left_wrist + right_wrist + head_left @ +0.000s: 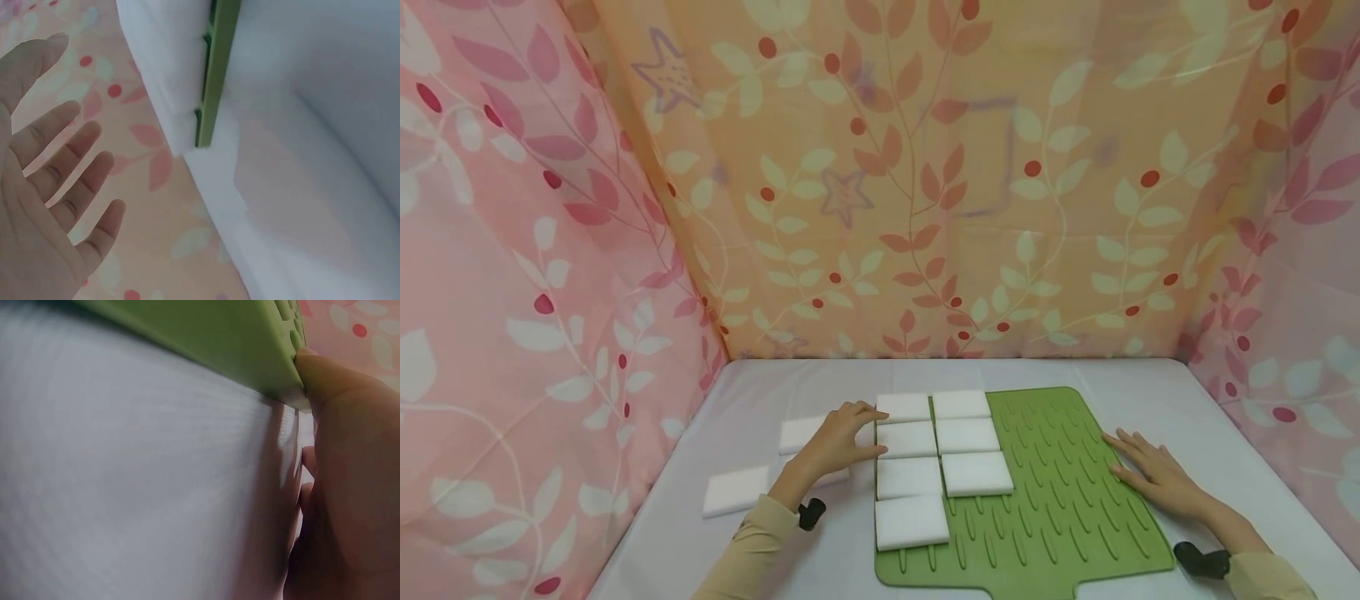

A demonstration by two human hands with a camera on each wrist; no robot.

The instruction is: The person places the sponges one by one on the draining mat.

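A green ridged mat (1052,533) lies on the table and bears several white rectangular pads (912,523) in two columns along its left side. My left hand (838,437) hovers at the mat's left edge, thumb and index finger apart beside the second white pad (906,439) of the left column. Nothing sits between its fingers, which spread loosely in the left wrist view (56,175). My right hand (1165,475) rests along the mat's right edge with fingers extended. In the right wrist view its thumb (331,378) touches the rim of the mat (206,337).
On the white table (662,533), left of the mat, lie a loose white pad (736,489) and another farther back (797,435). A third is partly covered by my left hand. Flowered curtains (925,208) hang behind and at both sides.
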